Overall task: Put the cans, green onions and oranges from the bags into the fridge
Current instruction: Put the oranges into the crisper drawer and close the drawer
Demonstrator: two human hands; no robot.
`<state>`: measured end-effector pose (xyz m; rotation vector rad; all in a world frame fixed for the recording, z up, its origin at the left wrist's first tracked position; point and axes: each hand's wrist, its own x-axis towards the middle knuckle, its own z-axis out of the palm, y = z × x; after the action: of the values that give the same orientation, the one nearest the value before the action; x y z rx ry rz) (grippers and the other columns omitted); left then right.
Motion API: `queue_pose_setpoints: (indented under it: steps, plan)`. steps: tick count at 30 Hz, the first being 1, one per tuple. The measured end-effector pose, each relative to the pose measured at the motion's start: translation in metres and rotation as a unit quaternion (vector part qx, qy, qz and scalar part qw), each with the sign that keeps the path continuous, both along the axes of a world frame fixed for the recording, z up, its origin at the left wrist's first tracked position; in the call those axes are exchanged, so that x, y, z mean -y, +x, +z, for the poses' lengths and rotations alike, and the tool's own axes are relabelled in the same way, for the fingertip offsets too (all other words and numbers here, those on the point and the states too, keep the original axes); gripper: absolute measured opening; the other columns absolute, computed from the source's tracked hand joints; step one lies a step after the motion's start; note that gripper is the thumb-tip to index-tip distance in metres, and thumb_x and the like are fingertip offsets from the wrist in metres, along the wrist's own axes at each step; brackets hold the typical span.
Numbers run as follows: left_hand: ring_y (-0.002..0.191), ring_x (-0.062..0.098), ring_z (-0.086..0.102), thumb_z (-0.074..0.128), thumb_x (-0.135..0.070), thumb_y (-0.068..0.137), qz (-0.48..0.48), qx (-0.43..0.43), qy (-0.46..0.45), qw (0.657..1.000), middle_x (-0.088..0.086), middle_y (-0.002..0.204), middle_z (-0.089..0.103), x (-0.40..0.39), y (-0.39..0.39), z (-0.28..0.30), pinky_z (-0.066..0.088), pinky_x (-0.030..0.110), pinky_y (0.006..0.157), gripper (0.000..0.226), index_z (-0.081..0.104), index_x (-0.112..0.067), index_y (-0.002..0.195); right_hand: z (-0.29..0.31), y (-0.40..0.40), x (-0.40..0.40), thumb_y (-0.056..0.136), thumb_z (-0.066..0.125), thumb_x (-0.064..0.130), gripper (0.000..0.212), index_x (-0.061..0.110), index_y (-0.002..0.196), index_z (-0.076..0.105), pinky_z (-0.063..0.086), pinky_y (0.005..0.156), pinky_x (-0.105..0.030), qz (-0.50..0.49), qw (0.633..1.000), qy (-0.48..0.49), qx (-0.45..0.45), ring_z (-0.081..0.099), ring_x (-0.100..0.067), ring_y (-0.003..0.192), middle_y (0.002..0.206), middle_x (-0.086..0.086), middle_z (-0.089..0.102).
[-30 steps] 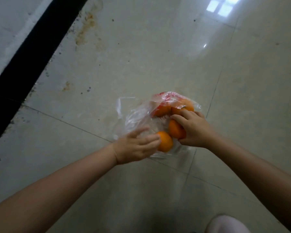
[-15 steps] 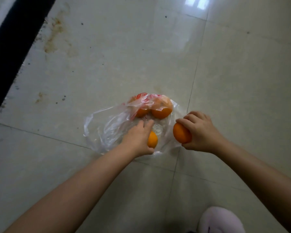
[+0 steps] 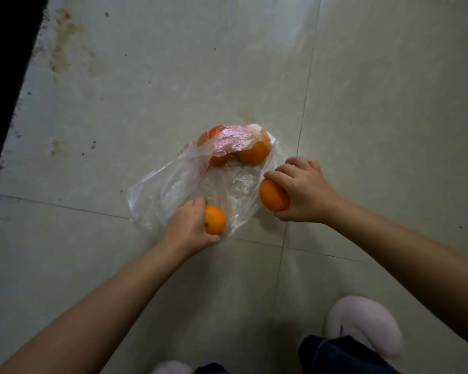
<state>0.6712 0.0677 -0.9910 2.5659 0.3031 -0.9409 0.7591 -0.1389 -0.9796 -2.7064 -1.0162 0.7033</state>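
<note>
Nearest the camera, below both hands, a pale pink slipper point(image 3: 362, 323) sits on the floor with a dark trouser cuff point(image 3: 338, 354) over its near edge; the toe of a second slipper point(image 3: 170, 367) peeks in at the bottom edge, nearer the left arm.

The left hand point(image 3: 187, 228) is curled around a small orange point(image 3: 214, 220), grasping it at the near lip of a clear plastic bag point(image 3: 173, 193). The right hand point(image 3: 303, 193) is clenched over a larger orange point(image 3: 273, 195), held just beside the right edge of the bag and outside it. Nothing stands between the two hands but crumpled, empty plastic.

Beyond the hands, at the far end of the bag, two more oranges point(image 3: 254, 153) lie side by side under a fold of film printed in red. No cans or green onions show, and the fridge is out of view.

The bag lies on a floor point(image 3: 389, 103) of large, glossy, pale tiles with thin dark grout lines; one line runs away between the hands, another crosses just under them. Far to the left of the left hand the tiles carry brownish stains point(image 3: 62, 47) and dark specks, and a black strip point(image 3: 3, 76) borders that side of the floor.
</note>
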Motion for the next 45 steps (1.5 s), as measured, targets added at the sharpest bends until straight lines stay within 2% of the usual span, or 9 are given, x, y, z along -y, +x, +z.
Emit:
queue_pose_setpoints:
  steps: [4, 8, 11, 14, 19, 22, 30, 35, 45]
  plan:
    - [0.117, 0.026, 0.050, 0.078, -0.026, 0.071, 0.089, 0.046, -0.038, 0.994, 0.011, 0.131, 0.048, 0.000, -0.004, 0.002, 0.042, 0.028, 0.088, 0.071, 0.043, -0.010, 0.131, -0.005, -0.004, 0.004, 0.047, 0.068, 0.039, 0.068, 0.007, 0.107, 0.063, 0.046, 0.074, -0.048, -0.023, 0.996, 0.065, 0.059, 0.061, -0.042, 0.094, 0.096, -0.014, 0.069]
    - [0.120, 0.025, 0.048, 0.074, -0.025, 0.075, 0.060, 0.063, -0.024, 0.996, 0.010, 0.132, 0.049, 0.003, 0.000, -0.001, 0.040, 0.027, 0.093, 0.066, 0.043, -0.011, 0.132, -0.005, -0.004, -0.001, 0.044, 0.066, 0.040, 0.067, 0.008, 0.102, 0.064, 0.043, 0.066, -0.039, -0.018, 0.994, 0.069, 0.087, 0.064, -0.039, 0.084, 0.090, -0.012, 0.070]
    - [0.121, 0.025, 0.046, 0.067, -0.032, 0.079, -0.027, 0.050, 0.044, 0.997, 0.008, 0.133, 0.048, 0.009, 0.003, -0.003, 0.040, 0.030, 0.096, 0.064, 0.040, -0.016, 0.134, -0.007, -0.002, -0.001, 0.044, 0.066, 0.040, 0.068, 0.008, 0.103, 0.064, 0.038, 0.066, -0.036, -0.023, 0.994, 0.069, 0.079, 0.064, -0.037, 0.078, 0.090, -0.013, 0.070]
    - [0.120, 0.025, 0.046, 0.063, -0.032, 0.082, -0.075, 0.033, 0.084, 0.993, 0.007, 0.131, 0.048, 0.015, 0.006, 0.007, 0.042, 0.031, 0.093, 0.058, 0.040, -0.017, 0.133, 0.004, -0.001, -0.002, 0.051, 0.073, 0.038, 0.069, 0.008, 0.112, 0.061, 0.043, 0.078, -0.045, -0.056, 0.995, 0.063, 0.049, 0.061, -0.038, 0.090, 0.101, -0.016, 0.067]
    - [0.118, 0.027, 0.047, 0.069, -0.030, 0.078, -0.031, 0.057, 0.040, 0.997, 0.009, 0.126, 0.051, 0.030, 0.020, 0.085, 0.044, 0.034, 0.088, 0.059, 0.044, -0.016, 0.130, 0.073, -0.003, 0.008, 0.050, 0.069, 0.037, 0.073, 0.005, 0.114, 0.060, 0.046, 0.077, -0.043, -0.128, 0.987, 0.092, -0.008, 0.062, -0.039, 0.087, 0.101, -0.020, 0.066]
    - [0.118, 0.027, 0.048, 0.071, -0.031, 0.075, -0.034, 0.092, 0.022, 0.995, 0.009, 0.128, 0.051, 0.051, 0.033, 0.170, 0.043, 0.034, 0.090, 0.063, 0.045, -0.016, 0.130, 0.152, -0.006, 0.021, 0.054, 0.077, 0.029, 0.071, 0.002, 0.117, 0.058, 0.042, 0.075, -0.032, -0.172, 0.978, 0.114, -0.030, 0.060, -0.038, 0.091, 0.106, -0.022, 0.063]
    - [0.115, 0.025, 0.046, 0.070, -0.031, 0.074, -0.124, 0.160, -0.026, 0.979, 0.009, 0.126, 0.051, 0.154, 0.102, 0.466, 0.042, 0.031, 0.087, 0.066, 0.042, -0.019, 0.134, 0.440, 0.014, 0.111, 0.051, 0.067, 0.032, 0.071, 0.004, 0.116, 0.058, 0.047, 0.079, -0.042, -0.288, 0.941, 0.170, 0.038, 0.061, -0.037, 0.094, 0.108, -0.019, 0.063]
    - [0.118, 0.026, 0.042, 0.073, -0.031, 0.072, -0.130, 0.220, -0.051, 0.965, 0.008, 0.127, 0.047, 0.244, 0.165, 0.640, 0.042, 0.030, 0.086, 0.070, 0.041, -0.022, 0.134, 0.632, 0.072, 0.206, 0.057, 0.074, 0.030, 0.075, 0.009, 0.125, 0.051, 0.033, 0.081, -0.028, -0.357, 0.906, 0.209, 0.092, 0.051, -0.031, 0.108, 0.121, -0.014, 0.054]
    - [0.115, 0.029, 0.044, 0.075, -0.028, 0.068, -0.138, 0.441, -0.102, 0.881, 0.013, 0.122, 0.052, 0.416, 0.272, 0.907, 0.039, 0.029, 0.084, 0.072, 0.043, -0.017, 0.131, 0.914, 0.148, 0.389, 0.065, 0.079, 0.018, 0.078, 0.012, 0.134, 0.041, 0.031, 0.089, -0.025, -0.344, 0.874, 0.211, 0.272, 0.045, -0.027, 0.120, 0.132, -0.012, 0.047]
